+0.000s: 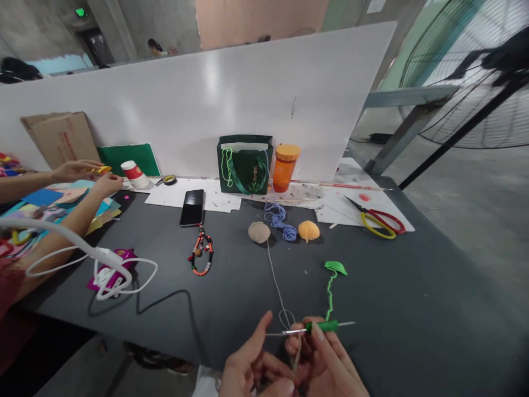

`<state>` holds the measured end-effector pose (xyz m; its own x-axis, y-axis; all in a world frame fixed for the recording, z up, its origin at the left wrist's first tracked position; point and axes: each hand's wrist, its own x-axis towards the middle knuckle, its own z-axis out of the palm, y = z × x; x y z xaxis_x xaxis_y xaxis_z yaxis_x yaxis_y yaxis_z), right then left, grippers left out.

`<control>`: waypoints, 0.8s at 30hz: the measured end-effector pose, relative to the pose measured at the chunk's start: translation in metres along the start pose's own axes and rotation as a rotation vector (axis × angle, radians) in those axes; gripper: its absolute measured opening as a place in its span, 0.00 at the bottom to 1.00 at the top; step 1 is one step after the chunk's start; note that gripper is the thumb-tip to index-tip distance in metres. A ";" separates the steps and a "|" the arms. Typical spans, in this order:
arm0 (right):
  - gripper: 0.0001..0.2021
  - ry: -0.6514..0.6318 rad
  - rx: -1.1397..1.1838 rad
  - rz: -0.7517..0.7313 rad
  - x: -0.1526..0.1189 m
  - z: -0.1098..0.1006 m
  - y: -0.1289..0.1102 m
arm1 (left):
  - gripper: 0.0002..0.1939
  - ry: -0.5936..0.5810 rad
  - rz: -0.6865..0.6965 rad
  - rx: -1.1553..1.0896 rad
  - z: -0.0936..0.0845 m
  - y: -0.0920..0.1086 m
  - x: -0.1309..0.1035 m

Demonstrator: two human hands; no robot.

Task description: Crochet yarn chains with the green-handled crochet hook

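Observation:
At the bottom of the head view, my right hand (pixel 326 358) grips a crochet hook with a green handle (pixel 324 326), its thin metal shaft pointing towards my left hand. My left hand (pixel 258 364) holds beige yarn (pixel 296 353) between its curled fingers, with one finger raised. What the fingers pinch lower down is partly hidden. From the hands a strand runs up the table to a beige ball of yarn (pixel 259 232). A green crocheted piece (pixel 335 268) lies beyond my right hand, its curly tail reaching down towards the hook.
Blue yarn (pixel 289 231) and an orange ball (pixel 309 230) lie near the beige one. Scissors (pixel 378 218) rest at the right. Behind are a green bag (pixel 246 165) and an orange jar (pixel 285 168). A phone (pixel 192 208) lies left of centre; another person's hands (pixel 97 173) work farther left.

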<state>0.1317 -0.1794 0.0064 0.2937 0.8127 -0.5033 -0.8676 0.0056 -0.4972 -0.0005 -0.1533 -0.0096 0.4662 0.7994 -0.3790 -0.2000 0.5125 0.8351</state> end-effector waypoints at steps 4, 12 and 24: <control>0.12 -0.037 -0.112 -0.011 0.005 0.009 -0.006 | 0.47 0.009 0.124 0.133 0.000 0.013 0.005; 0.20 0.046 -0.311 -0.178 0.010 0.014 0.007 | 0.46 0.087 0.224 -0.207 0.018 0.017 0.032; 0.17 0.002 -0.354 -0.258 0.008 0.029 0.001 | 0.54 0.158 0.150 -0.260 0.031 0.041 0.028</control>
<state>0.1214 -0.1560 0.0228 0.4839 0.8095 -0.3325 -0.5749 0.0075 -0.8182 0.0314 -0.1191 0.0267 0.2799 0.9004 -0.3332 -0.4793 0.4317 0.7641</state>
